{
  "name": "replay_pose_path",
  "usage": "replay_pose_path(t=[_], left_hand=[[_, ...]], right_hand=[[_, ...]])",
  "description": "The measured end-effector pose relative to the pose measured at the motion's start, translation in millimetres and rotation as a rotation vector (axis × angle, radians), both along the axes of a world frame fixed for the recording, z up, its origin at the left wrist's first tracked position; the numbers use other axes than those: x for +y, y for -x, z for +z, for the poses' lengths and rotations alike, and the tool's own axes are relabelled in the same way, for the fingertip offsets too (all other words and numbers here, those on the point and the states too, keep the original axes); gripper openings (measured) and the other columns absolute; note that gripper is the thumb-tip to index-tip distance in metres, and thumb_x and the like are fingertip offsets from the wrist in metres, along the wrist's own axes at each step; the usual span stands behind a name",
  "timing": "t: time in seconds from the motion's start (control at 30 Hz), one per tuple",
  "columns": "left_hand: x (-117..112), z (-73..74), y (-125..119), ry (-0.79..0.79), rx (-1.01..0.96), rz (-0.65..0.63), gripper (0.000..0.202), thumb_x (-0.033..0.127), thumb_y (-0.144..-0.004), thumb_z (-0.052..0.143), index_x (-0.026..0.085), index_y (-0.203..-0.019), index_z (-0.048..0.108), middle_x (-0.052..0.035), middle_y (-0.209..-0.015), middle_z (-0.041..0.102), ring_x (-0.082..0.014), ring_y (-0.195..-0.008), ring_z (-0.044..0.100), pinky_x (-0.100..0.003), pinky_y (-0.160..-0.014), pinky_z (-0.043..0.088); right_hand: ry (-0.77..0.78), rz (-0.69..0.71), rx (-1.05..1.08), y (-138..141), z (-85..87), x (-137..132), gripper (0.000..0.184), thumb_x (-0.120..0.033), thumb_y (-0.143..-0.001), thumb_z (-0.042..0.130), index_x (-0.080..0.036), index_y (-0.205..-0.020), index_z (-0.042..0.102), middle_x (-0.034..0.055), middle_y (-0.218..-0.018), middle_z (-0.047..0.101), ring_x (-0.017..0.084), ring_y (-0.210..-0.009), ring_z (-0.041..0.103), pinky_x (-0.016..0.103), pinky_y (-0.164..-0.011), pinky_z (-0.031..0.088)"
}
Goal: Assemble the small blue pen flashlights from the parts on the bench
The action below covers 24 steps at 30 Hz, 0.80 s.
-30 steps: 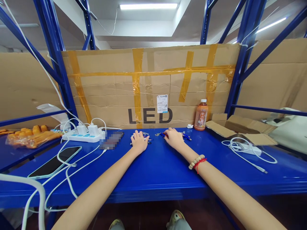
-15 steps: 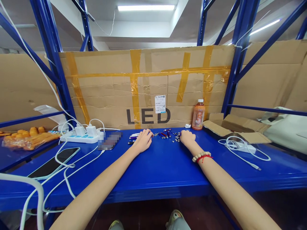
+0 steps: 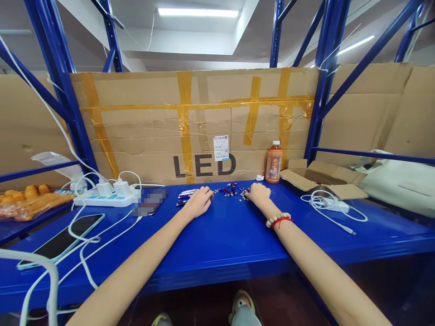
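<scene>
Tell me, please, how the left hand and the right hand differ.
The left hand lies curled beside the pens; the right hand sits by the scattered small parts. The right hand has a bead bracelet at its wrist; the left hand has none. Both rest palm-down on the blue shelf.

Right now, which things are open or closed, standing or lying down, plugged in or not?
Drink bottle: upright, capped.
Cardboard box: flaps open.
Power strip: two chargers plugged in.
Phone: lying flat, screen dark.
Pens: lying loose.
Left hand: curled beside the pens.
Right hand: curled by small parts.
</scene>
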<state>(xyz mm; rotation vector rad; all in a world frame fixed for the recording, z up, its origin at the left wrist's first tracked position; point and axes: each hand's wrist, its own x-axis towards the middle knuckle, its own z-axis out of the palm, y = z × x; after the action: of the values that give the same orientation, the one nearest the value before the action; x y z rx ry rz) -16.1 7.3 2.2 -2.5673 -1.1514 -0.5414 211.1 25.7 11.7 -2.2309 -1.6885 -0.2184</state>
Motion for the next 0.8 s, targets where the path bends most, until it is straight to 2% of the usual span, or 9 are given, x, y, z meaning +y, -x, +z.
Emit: replay_pose_path(t=[0.1,0.2,0.3,0.37,0.47,0.57,0.73,0.8], left_hand=[[-1,-0.6,0,-0.034,0.011,-0.007,0.021,0.014,-0.082,0.029,0.019,-0.085,0.049,-0.0049,-0.091,0.05,-0.0176,-0.084,0.043,-0.03,-0.078,0.036],[-3,-0.6,-1,-0.073,0.009,0.004,0.022,0.017,-0.084,0.027,0.018,-0.092,0.048,-0.0052,-0.091,0.051,-0.0177,-0.085,0.044,-0.03,-0.079,0.035],[-6,0.2,-1,-0.114,0.006,0.021,0.025,0.022,-0.087,0.025,0.017,-0.1,0.046,-0.0056,-0.093,0.051,-0.0179,-0.088,0.045,-0.03,-0.081,0.035],[-7,0.7,-1,-0.127,0.023,0.032,0.027,0.027,-0.089,0.024,0.017,-0.096,0.048,-0.0054,-0.093,0.052,-0.0178,-0.087,0.045,-0.03,-0.08,0.035],[-7,0.4,-1,-0.144,0.059,0.059,0.034,0.033,-0.09,0.023,0.017,-0.087,0.052,-0.0054,-0.091,0.052,-0.018,-0.087,0.046,-0.03,-0.08,0.035],[-4,-1.3,-1,-0.166,0.069,0.091,0.038,0.034,-0.091,0.019,0.016,-0.088,0.053,-0.0054,-0.091,0.053,-0.0178,-0.087,0.046,-0.03,-0.08,0.034],[1,-5.1,0,-0.226,0.09,0.158,0.04,0.033,-0.091,0.018,0.014,-0.087,0.054,-0.0063,-0.089,0.054,-0.0193,-0.085,0.047,-0.032,-0.075,0.036],[2,-5.8,0,-0.249,0.085,0.148,0.038,0.032,-0.091,0.019,0.015,-0.093,0.053,-0.0059,-0.088,0.054,-0.0191,-0.083,0.048,-0.032,-0.074,0.036]], right_hand=[[-0.067,0.032,-0.027,-1,-0.1,0,0.025,-0.028,-0.071,0.054,-0.011,-0.088,0.062,0.0166,-0.095,0.061,0.026,-0.094,0.055,0.032,-0.072,0.042],[-0.188,0.132,-0.012,-1,0.9,0,0.025,-0.028,-0.076,0.046,-0.013,-0.088,0.062,0.0136,-0.094,0.061,0.023,-0.092,0.056,0.03,-0.071,0.041],[-0.302,0.33,0.027,7,1.8,-1,0.025,-0.03,-0.08,0.042,-0.016,-0.093,0.057,0.0088,-0.093,0.063,0.019,-0.088,0.057,0.027,-0.07,0.041],[-0.338,0.492,0.075,18,1.6,-4,0.024,-0.033,-0.082,0.039,-0.019,-0.096,0.053,0.0049,-0.091,0.063,0.017,-0.085,0.058,0.025,-0.068,0.04],[-0.31,0.727,0.126,39,-0.4,-12,0.024,-0.036,-0.085,0.035,-0.022,-0.099,0.049,0.0012,-0.086,0.063,0.013,-0.079,0.058,0.022,-0.063,0.04],[-0.282,0.891,0.093,55,-2.7,-21,0.023,-0.034,-0.085,0.036,-0.022,-0.103,0.044,0.0015,-0.087,0.062,0.013,-0.076,0.058,0.022,-0.063,0.039],[-0.274,0.977,0.092,62,-3.2,-23,0.02,-0.031,-0.083,0.04,-0.022,-0.102,0.041,0.0012,-0.085,0.06,0.013,-0.073,0.057,0.023,-0.062,0.039],[-0.274,0.983,0.105,60,-2.9,-22,0.02,-0.032,-0.082,0.042,-0.023,-0.101,0.042,0.0007,-0.083,0.06,0.013,-0.074,0.057,0.022,-0.062,0.039]])
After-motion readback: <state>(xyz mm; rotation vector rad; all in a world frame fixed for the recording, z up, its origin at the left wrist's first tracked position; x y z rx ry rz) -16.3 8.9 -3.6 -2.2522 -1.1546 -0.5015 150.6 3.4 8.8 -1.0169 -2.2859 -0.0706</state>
